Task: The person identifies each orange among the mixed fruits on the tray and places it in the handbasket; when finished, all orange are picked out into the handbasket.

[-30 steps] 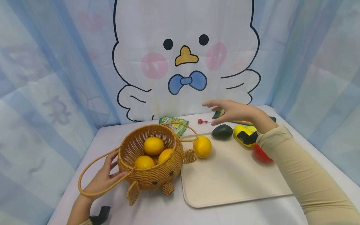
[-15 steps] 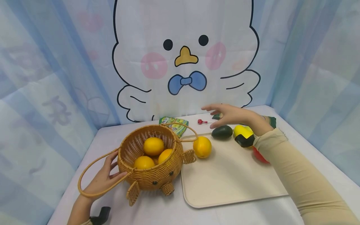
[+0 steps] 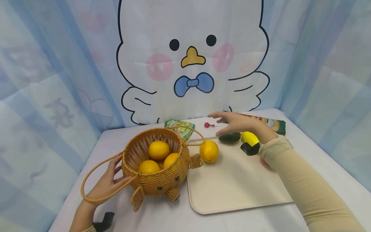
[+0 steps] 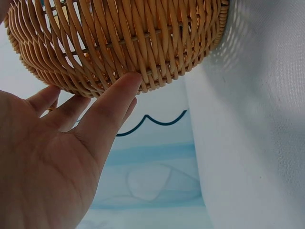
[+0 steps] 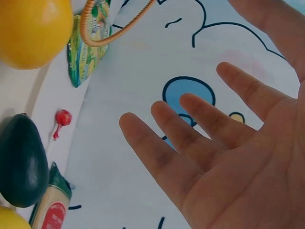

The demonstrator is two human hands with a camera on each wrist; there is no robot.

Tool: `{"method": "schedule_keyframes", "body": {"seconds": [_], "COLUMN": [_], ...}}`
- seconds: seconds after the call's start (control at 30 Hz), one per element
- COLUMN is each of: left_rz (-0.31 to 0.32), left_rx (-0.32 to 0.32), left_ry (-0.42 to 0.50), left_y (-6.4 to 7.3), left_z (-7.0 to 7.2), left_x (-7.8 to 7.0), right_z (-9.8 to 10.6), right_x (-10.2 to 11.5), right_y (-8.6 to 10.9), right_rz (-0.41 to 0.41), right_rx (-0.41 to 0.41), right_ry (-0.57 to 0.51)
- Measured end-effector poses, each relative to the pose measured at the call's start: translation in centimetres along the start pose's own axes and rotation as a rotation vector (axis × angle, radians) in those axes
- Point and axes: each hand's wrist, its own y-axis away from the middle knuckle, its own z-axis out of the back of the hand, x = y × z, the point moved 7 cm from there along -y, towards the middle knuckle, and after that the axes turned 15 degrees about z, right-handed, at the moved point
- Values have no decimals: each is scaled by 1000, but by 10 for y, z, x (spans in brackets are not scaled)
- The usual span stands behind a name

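Observation:
A woven wicker basket [image 3: 156,183] with animal-face details and two loop handles stands on the left, holding three oranges [image 3: 158,150]. My left hand [image 3: 105,183] touches its left side, fingers spread and fairly straight; the left wrist view shows the fingertips against the weave [image 4: 119,43]. My right hand [image 3: 236,124] hovers above the back of the beige tray [image 3: 237,187], fingers extended and apart, holding nothing. Below it lies a dark green avocado [image 3: 230,138]. Another orange [image 3: 209,151] sits on the tray's left side, beside the basket.
A yellow fruit [image 3: 250,138] and a mostly hidden red item [image 3: 265,163] are on the tray near my right sleeve. Behind the tray lie a green packet [image 3: 182,129], a red lollipop [image 3: 207,124] and a long packet [image 3: 275,125]. A printed curtain [image 3: 191,106] closes the back.
My right hand has lowered toward the avocado, its forearm shifting slightly left and covering more of the red item. The left hand and the basket have stayed in place.

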Motion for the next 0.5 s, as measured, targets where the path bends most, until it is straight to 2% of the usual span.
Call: {"method": "schedule_keyframes", "body": {"seconds": [0.27, 0.5], "left_rz": [3, 5], "left_rx": [4, 7], "left_ry": [-2, -5], "left_y": [0, 0], "left_z": [0, 0], "left_x": [1, 1], "right_z": [-10, -18], "right_x": [-12, -20], "right_y": [2, 1], "right_rz": [7, -7], "right_rx": [-20, 0], "right_ry": [-37, -61]}}
